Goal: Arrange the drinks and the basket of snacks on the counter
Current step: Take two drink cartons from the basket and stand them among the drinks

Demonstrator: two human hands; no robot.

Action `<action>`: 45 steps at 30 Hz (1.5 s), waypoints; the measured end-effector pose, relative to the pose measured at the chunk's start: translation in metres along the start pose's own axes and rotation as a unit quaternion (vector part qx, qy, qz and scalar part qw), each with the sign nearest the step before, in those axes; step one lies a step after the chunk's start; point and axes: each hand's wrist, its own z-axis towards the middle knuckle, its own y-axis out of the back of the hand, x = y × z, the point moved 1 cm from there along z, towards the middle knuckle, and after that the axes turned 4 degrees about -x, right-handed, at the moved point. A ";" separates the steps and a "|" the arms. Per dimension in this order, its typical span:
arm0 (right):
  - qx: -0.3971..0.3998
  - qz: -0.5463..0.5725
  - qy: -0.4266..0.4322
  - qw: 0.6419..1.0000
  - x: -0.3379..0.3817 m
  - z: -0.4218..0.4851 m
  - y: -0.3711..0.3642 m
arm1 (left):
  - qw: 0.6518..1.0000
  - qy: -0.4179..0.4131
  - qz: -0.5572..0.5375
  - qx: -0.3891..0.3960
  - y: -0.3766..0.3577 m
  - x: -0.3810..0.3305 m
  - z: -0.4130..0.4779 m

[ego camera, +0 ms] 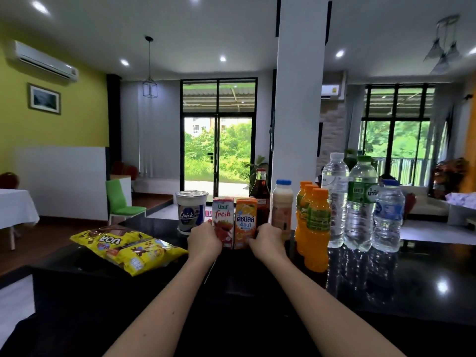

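Observation:
Two juice cartons stand side by side at the far edge of the black counter (257,292). My left hand (203,240) grips the red strawberry carton (223,217) from its left side. My right hand (266,240) grips the orange carton (246,220) from its right side. A white sealed cup (192,210) stands to their left. Behind the cartons is a dark glass bottle (260,186), then a milky bottle with a blue cap (282,207), three orange juice bottles (318,228) and three clear water bottles (360,202). Yellow snack packs (128,247) lie at left; no basket shows.
A white pillar (298,99) rises just behind the counter's far edge. Beyond it are a green chair (121,202), a table with a white cloth (15,207) and glass doors (219,150). The near part of the counter is bare and glossy.

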 end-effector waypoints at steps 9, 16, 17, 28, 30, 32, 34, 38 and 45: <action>-0.018 -0.041 0.020 0.999 0.000 0.022 -0.016 | 1.000 0.005 -0.015 0.000 -0.017 -0.002 0.022; -0.023 -0.038 0.043 0.998 -0.003 0.033 -0.025 | 1.000 0.020 0.002 0.006 -0.029 0.001 0.034; -0.025 -0.039 0.043 0.998 -0.003 0.033 -0.025 | 1.000 0.019 0.004 0.004 -0.028 0.002 0.034; -0.059 -0.056 0.061 0.995 -0.004 0.037 -0.029 | 0.999 0.017 0.031 -0.040 -0.029 0.009 0.034; -0.068 -0.061 0.061 0.994 -0.005 0.037 -0.029 | 0.997 0.014 0.056 -0.047 -0.028 0.007 0.034; -0.073 -0.064 0.065 0.993 -0.004 0.036 -0.029 | 0.996 0.003 0.080 -0.049 -0.028 0.006 0.035; -0.073 -0.068 0.071 0.992 -0.003 0.037 -0.029 | 0.994 -0.011 0.100 -0.051 -0.029 0.005 0.035; -0.075 -0.066 0.075 0.992 -0.003 0.038 -0.028 | 0.991 -0.029 0.115 -0.063 -0.032 0.004 0.037; -0.074 -0.067 0.074 0.992 -0.003 0.039 -0.029 | 0.991 -0.036 0.115 -0.062 -0.035 0.005 0.043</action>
